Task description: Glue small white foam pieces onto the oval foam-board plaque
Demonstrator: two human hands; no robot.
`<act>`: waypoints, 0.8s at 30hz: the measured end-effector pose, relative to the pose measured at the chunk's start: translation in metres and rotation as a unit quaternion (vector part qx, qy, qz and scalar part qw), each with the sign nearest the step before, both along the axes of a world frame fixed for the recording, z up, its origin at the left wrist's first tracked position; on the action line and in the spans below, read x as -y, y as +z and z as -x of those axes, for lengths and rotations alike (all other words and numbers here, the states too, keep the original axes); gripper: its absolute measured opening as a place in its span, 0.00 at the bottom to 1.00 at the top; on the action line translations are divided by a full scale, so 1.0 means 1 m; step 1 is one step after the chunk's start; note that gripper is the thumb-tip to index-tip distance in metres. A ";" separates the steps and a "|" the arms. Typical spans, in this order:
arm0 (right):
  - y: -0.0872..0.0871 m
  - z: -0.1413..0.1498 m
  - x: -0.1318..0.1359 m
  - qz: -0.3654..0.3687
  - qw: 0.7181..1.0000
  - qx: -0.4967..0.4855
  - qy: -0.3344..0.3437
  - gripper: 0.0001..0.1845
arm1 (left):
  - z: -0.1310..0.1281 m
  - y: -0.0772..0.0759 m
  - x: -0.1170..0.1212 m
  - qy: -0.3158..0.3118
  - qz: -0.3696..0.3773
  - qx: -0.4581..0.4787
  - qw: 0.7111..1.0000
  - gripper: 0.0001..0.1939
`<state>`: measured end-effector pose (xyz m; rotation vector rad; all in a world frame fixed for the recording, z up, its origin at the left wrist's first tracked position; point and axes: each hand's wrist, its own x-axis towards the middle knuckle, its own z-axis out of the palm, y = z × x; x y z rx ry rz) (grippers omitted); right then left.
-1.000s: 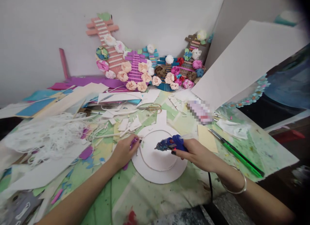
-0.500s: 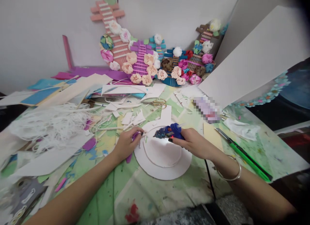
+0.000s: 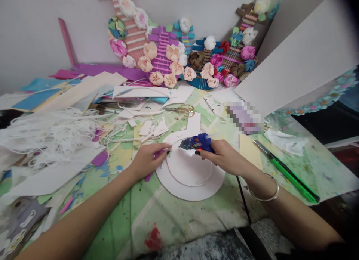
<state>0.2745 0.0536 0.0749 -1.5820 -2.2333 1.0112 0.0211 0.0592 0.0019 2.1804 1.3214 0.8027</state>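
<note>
Blue hot-glue gun (image 3: 204, 141), wrapped in our right hand (image 3: 226, 155), points left above a white cutout (image 3: 190, 193); our left hand (image 3: 148, 160) bends over its edge, whether pinching we cannot tell.

Your right fingers (image 3: 209, 155) hide the grip of the glue gun (image 3: 196, 141). Whatever your left fingers (image 3: 160, 146) pinch over the white disc (image 3: 190, 193) is too small to make out. Pixelation masks an object (image 3: 245, 118), possibly a phone, on the counter (image 3: 202, 219). The top edge cuts off your pink guitar shape (image 3: 134, 47); the left edge crops a blurred grey piece (image 3: 24, 223).
</note>
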 end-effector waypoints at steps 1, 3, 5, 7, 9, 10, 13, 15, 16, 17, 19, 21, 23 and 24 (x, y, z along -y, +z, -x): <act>0.000 -0.001 0.000 -0.001 1.000 0.010 -0.007 0.18 | 0.000 -0.001 0.000 -0.005 -0.007 -0.014 1.000 0.13; -0.001 -0.002 0.001 -0.003 0.999 0.026 -0.021 0.19 | 0.000 -0.003 0.000 -0.008 -0.022 -0.044 0.999 0.14; -0.002 -0.005 0.001 -0.005 0.999 0.039 -0.036 0.20 | -0.001 -0.004 0.000 0.002 -0.031 -0.064 0.997 0.15; -0.004 -0.008 0.002 -0.011 0.997 0.054 -0.051 0.21 | -0.001 -0.003 0.000 0.015 -0.035 -0.064 0.997 0.14; -0.005 -0.012 0.003 -0.024 0.996 0.069 -0.060 0.21 | -0.001 -0.002 0.000 0.021 -0.033 -0.058 0.998 0.12; -0.005 -0.014 0.004 -0.032 0.995 0.077 -0.062 0.21 | -0.001 -0.001 0.000 0.022 -0.032 -0.054 0.998 0.12; -0.004 -0.022 0.009 -0.057 0.990 0.110 -0.064 0.22 | 0.000 0.002 0.000 0.020 -0.028 -0.044 0.998 0.12; -0.003 -0.028 0.013 -0.068 0.986 0.136 -0.070 0.23 | 0.000 0.003 -0.001 0.022 -0.027 -0.035 0.999 0.11; -0.002 -0.032 0.016 -0.072 0.984 0.148 -0.073 0.24 | 0.000 0.003 -0.001 0.024 -0.027 -0.031 0.999 0.11; -0.001 -0.035 0.019 -0.073 0.982 0.158 -0.077 0.24 | 0.000 0.003 -0.001 0.026 -0.026 -0.028 0.999 0.11; 0.002 -0.043 0.025 -0.065 0.981 0.167 -0.080 0.24 | 0.000 0.002 -0.002 0.028 -0.022 -0.026 0.999 0.11; 0.004 -0.050 0.033 -0.052 0.981 0.168 -0.080 0.24 | 0.000 0.001 -0.002 0.025 -0.021 -0.027 0.999 0.11; 0.007 -0.055 0.042 -0.045 0.982 0.168 -0.071 0.24 | 0.001 0.000 -0.002 0.020 -0.019 -0.025 0.999 0.11; 0.008 -0.057 0.047 -0.040 0.983 0.167 -0.066 0.24 | 0.001 -0.001 -0.002 0.018 -0.018 -0.021 0.999 0.11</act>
